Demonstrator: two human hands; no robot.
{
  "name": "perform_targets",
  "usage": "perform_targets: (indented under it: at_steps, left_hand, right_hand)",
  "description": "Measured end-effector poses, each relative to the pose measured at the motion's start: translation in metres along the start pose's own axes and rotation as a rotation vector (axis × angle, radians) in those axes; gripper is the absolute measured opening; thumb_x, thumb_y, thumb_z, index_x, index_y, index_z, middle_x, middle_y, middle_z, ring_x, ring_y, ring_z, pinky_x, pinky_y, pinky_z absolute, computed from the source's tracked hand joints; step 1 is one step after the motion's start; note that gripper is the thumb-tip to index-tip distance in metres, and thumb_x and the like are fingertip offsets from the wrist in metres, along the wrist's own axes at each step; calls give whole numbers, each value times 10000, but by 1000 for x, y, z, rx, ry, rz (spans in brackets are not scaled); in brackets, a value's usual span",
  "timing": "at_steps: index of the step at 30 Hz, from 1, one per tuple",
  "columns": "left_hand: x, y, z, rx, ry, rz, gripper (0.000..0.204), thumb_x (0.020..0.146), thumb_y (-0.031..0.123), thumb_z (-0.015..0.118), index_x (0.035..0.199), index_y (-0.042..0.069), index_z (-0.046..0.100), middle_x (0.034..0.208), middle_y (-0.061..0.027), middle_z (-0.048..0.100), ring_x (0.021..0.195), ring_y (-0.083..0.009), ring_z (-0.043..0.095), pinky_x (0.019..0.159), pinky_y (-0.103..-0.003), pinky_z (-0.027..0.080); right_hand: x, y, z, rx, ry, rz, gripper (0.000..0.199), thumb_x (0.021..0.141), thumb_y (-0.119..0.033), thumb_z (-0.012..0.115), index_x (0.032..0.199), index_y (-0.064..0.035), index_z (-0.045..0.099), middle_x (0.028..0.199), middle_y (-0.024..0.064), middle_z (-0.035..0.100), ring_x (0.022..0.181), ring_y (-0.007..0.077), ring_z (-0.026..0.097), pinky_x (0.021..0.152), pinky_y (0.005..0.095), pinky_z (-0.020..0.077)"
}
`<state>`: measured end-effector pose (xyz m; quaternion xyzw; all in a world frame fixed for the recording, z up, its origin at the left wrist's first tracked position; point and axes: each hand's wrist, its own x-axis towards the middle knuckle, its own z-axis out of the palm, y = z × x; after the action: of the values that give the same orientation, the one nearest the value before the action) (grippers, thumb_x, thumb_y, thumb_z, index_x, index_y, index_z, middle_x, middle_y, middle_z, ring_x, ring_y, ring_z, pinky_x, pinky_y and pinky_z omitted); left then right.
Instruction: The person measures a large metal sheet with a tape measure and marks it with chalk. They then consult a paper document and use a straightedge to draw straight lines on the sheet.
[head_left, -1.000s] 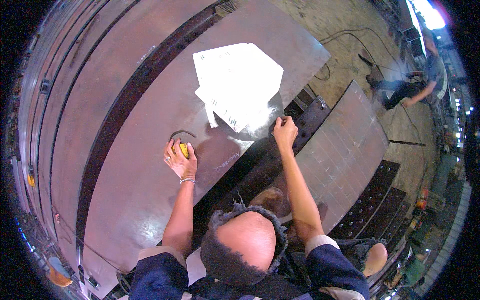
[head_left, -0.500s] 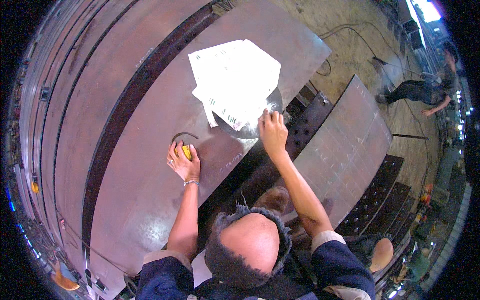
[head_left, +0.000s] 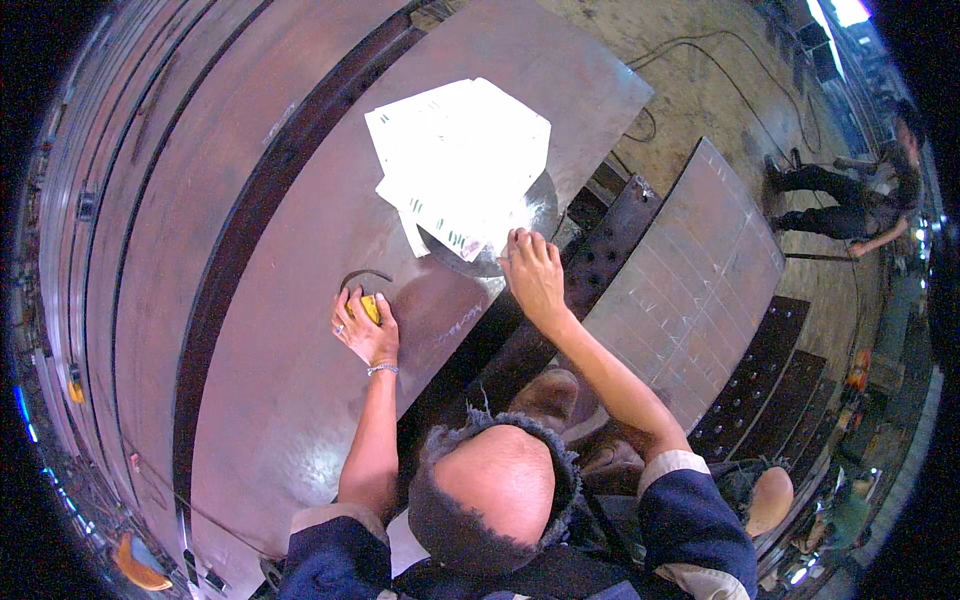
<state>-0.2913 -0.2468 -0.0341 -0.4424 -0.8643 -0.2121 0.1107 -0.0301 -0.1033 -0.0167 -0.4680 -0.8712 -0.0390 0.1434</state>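
My left hand (head_left: 366,335) rests on the large steel plate (head_left: 270,370), its fingers wrapped round a yellow tape measure (head_left: 371,308). Just beyond those fingers lies a dark curved strip (head_left: 368,274). Several bright white paper sheets (head_left: 465,160) are spread over a dark round metal disc (head_left: 543,203), so most of the disc is hidden. At the disc's near right edge is my right hand (head_left: 538,278), beside the papers' lower corner. Its fingers are bent and drawn together, and whatever may be between the fingertips cannot be made out.
A second steel plate (head_left: 680,290) with pale marked lines lies to the right, beyond a dark gap. Perforated dark plates (head_left: 755,385) sit nearer. Cables (head_left: 715,45) cross the floor at the far right, where another person (head_left: 860,190) stands.
My right hand has drawn slightly nearer and left along the disc's edge. My left hand keeps its hold on the tape measure. The other person's legs have moved apart.
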Motion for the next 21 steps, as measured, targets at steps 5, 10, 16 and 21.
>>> perform_targets:
  at_steps: [5,10,16,21]
  left_hand:
    - [1,0,0,3,-15,-9,384,910,346,657,1202,97,636,1312,-129,560,1282,-350,491,1072,-526,368]
    - [2,-2,-3,15,-33,-26,383,910,342,662,1202,96,636,1312,-128,555,1285,-350,485,1066,-523,375]
    - [2,0,2,9,5,9,382,910,336,663,1210,101,636,1305,-126,559,1276,-352,491,1058,-525,381]
    - [3,-3,0,22,10,6,377,913,334,661,1209,101,640,1302,-126,561,1261,-357,501,1049,-525,386]
  right_hand:
    - [18,13,9,8,-13,186,429,915,-280,639,1218,24,631,1237,118,618,1029,257,580,899,388,464]
    - [8,-2,11,5,13,-4,379,913,-250,631,1174,24,657,1219,130,642,993,266,590,861,403,474]
    - [9,1,10,-146,-72,-229,409,919,-259,623,1224,12,649,1261,120,638,1004,252,584,839,404,472]
    - [29,5,3,-68,-35,102,356,916,-266,637,1159,-9,673,1143,89,670,986,221,606,792,377,508]
